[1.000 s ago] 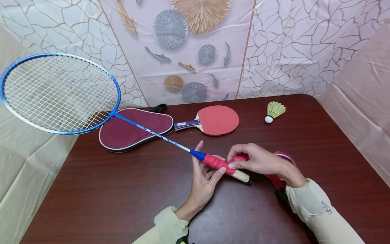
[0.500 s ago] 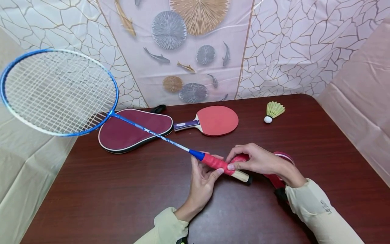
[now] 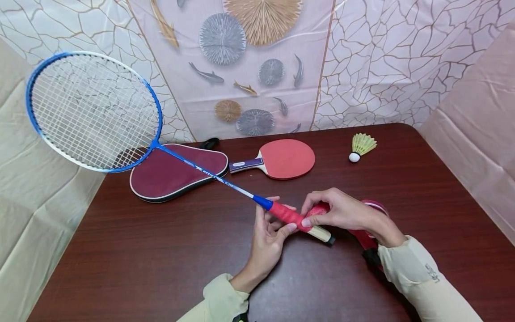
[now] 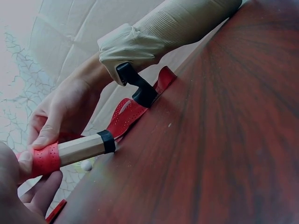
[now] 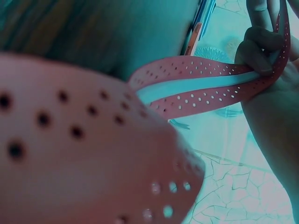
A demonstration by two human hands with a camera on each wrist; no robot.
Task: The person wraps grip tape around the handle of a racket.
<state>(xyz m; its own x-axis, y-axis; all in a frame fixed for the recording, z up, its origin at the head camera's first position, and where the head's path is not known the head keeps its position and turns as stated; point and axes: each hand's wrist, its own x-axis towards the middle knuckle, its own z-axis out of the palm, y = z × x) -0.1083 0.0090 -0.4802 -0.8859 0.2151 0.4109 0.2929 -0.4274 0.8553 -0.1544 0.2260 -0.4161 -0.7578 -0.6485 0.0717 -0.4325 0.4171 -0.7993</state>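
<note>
A blue and white badminton racket [image 3: 205, 171] points up to the left, raised over the table. My left hand [image 3: 267, 243] supports its handle, thumb pressed on the red perforated grip tape [image 3: 285, 214] wound round the upper part. Below the tape the pale bare handle [image 4: 84, 148] shows, ending in a black cap [image 4: 107, 141]. My right hand [image 3: 342, 212] pinches the tape at the edge of the wound part. In the left wrist view, loose grip tape [image 4: 126, 114] hangs below the right hand; close up in the right wrist view, the tape [image 5: 187, 65] forms a loop.
On the dark wooden table [image 3: 161, 259] lie a maroon paddle case [image 3: 177, 174], a red table tennis paddle [image 3: 287, 158] and a yellow shuttlecock [image 3: 364, 145]. A black strap-like piece [image 4: 145, 95] shows near the right sleeve. Patterned cloth [image 3: 370, 67] hangs behind the table.
The racket head dips slightly, then swings up and to the right as the handle turns. The left hand's raised finger has come down behind the handle. My right hand stays at the tape.
</note>
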